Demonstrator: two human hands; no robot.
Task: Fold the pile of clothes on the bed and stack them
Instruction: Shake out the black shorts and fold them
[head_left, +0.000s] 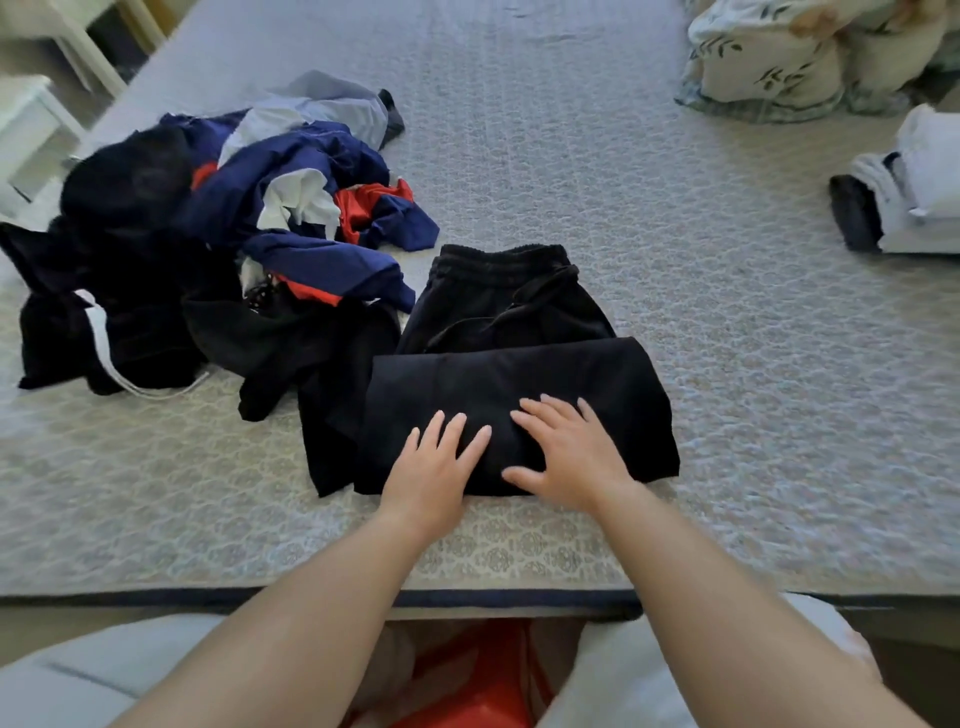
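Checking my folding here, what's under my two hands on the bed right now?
Both the left hand and right hand lie flat on the black trousers, folded over, waistband at the far end. The fabric beneath your palms is covered.

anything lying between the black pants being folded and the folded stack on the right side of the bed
Nothing: in the head view, only bare patterned bedcover lies between the black pants and the folded stack.
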